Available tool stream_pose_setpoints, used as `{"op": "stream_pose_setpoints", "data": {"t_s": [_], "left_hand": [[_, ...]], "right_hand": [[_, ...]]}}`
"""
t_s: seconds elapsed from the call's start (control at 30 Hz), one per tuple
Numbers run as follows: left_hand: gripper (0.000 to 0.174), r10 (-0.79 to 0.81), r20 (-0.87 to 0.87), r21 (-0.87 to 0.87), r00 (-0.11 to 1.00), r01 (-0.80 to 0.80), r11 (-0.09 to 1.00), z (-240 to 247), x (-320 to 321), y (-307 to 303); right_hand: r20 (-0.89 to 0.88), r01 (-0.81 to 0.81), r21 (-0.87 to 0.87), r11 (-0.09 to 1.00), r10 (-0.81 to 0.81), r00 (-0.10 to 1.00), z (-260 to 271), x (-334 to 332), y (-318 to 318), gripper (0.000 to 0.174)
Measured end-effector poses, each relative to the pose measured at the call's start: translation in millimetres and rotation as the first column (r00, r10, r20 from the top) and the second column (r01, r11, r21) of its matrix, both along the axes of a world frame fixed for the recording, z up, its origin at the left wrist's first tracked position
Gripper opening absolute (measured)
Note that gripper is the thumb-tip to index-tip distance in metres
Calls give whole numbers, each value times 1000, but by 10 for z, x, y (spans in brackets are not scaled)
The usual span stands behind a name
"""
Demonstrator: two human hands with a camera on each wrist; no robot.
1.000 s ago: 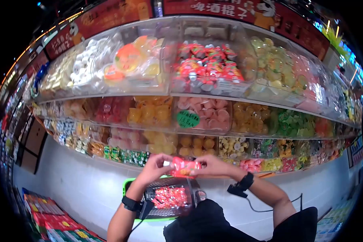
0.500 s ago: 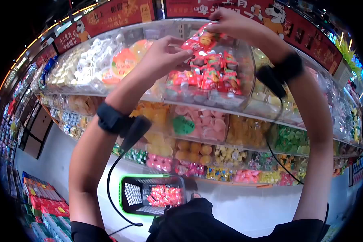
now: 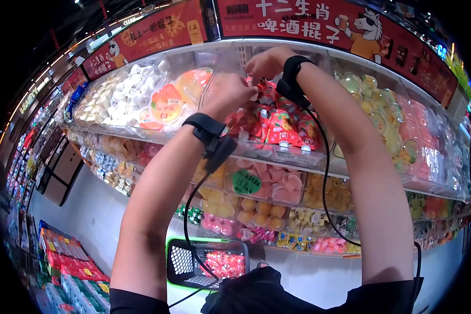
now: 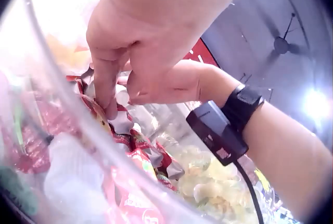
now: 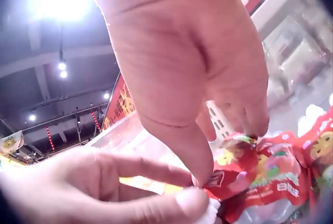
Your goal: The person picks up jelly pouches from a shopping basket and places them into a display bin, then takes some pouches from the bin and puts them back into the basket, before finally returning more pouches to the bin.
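Observation:
Both hands reach over a clear bin [image 3: 320,163] of red jelly pouches [image 3: 282,128] with white spout caps. My left hand [image 3: 233,94] comes in from the left, its thumb and fingers pinching a pouch's white cap [image 5: 210,212] in the right wrist view. From above, my right hand [image 3: 271,64] grips a red pouch [image 5: 276,185], thumb on its near side and fingers behind its top edge. The left wrist view shows the left hand [image 4: 151,36] with a finger beside the white cap [image 4: 122,95]; more pouches lie just below.
Bins of white cups [image 3: 123,99] and yellow-green jelly cups [image 3: 382,118] flank the pouches. Lower shelves hold pink sweets [image 3: 280,180]. A black basket [image 3: 182,257] with red packets [image 3: 225,264] stands on the floor. Red signs [image 3: 298,23] run along the back.
Both hands have risen from above the basket to the upper bin with the red pouch. In the last half second they have come lower, onto the pouches.

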State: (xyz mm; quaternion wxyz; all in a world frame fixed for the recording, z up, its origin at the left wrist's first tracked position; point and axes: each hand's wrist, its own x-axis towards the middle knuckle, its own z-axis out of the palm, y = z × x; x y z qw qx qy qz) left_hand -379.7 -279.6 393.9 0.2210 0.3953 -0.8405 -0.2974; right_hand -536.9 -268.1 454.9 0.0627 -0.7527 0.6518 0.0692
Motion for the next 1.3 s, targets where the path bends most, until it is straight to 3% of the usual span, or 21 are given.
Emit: {"op": "stream_pose_setpoints", "data": {"t_s": [0.17, 0.27, 0.37, 0.47, 0.5, 0.6, 0.63, 0.67, 0.73, 0.83, 0.87, 0.93, 0.97, 1.0, 1.07, 1.1, 1.13, 1.17, 1.2, 1.27, 1.3], "left_hand": [[27, -17, -85, 202, 996, 34, 979, 13, -66, -51], [26, -99, 46, 113, 994, 94, 989, 56, -16, -30], [25, -42, 201, -241, 979, 91, 966, 238, 205, 354], [24, -181, -46, -253, 982, 164, 953, 88, 454, 396], [18, -186, -385, 101, 904, 241, 965, 33, 528, 506], [21, -271, -392, -63, 879, 268, 961, -53, 795, 641], [21, -266, -374, -180, 888, 212, 961, -15, 892, 815], [20, -267, -397, -229, 878, 187, 955, -95, 965, 842], [19, -266, -438, -331, 859, 121, 936, -226, 1139, 858], [12, -188, -521, -273, 833, 47, 961, -542, 1606, 1246], [11, -150, -542, -249, 827, 13, 968, -744, 1771, 1334], [7, -165, -642, 3, 748, 218, 976, -1351, 2128, 1352], [7, -92, -680, 186, 727, 293, 938, -1592, 2320, 1445], [10, 97, -647, 417, 756, 244, 876, -1891, 2515, 1507], [9, 330, -558, 644, 761, 146, 751, -2679, 2832, 1544], [7, 465, -525, 715, 713, 74, 695, -2896, 2913, 1649], [6, 595, -471, 787, 651, 5, 617, -3140, 3018, 1785], [4, 607, -514, 780, 607, 35, 625, -3713, 3138, 1813], [8, 702, -523, 827, 484, 88, 555, -4158, 3201, 1860], [12, 709, -396, 878, 583, 14, 479, -5009, 3484, 2029], [15, 751, -283, 929, 597, -24, 368, -5149, 3627, 2150]], "right_hand": [[149, 103, 13, 995, -104, 983, -194, -126, -65, 42], [175, 112, 105, 988, -129, 976, -159, -42, -8, 37], [24, 111, 29, 993, -112, 993, -117, 30, 32, 32], [-179, 36, -145, 989, -62, 982, -158, 130, 102, 38], [-273, -1, -210, 978, -58, 960, -114, 110, 145, 41], [55, 62, -312, 948, -48, 997, 38, 126, 214, 45], [32, 76, -287, 955, -70, 997, 169, 267, 296, 46], [223, 125, -183, 975, -83, 971, 238, 255, 239, 51], [32, 52, -208, 977, -46, 998, 421, 409, 229, 54], [275, -106, -270, 957, 182, 944, 462, 1041, 869, 36], [422, -149, -221, 964, 232, 876, 358, 1174, 960, 34], [456, -256, -195, 947, 319, 831, -7, 1704, 1264, 37], [453, -312, -182, 932, 361, 815, -252, 1979, 1412, 38], [458, -355, -153, 922, 384, 801, -521, 2242, 1532, 40], [512, -386, 88, 919, 291, 809, -1069, 2717, 1713, 42], [486, -400, 180, 899, 272, 830, -1376, 2927, 1744, 42], [498, -463, 117, 879, 351, 793, -1967, 3084, 1691, 42], [557, -425, 206, 881, 252, 792, -2405, 3249, 1696, 41], [604, -378, 340, 861, 109, 790, -2824, 3378, 1705, 40], [653, -405, 507, 761, -33, 756, -3917, 3461, 1644, 34], [626, -319, 657, 683, -257, 737, -4327, 3524, 1624, 31]]}}
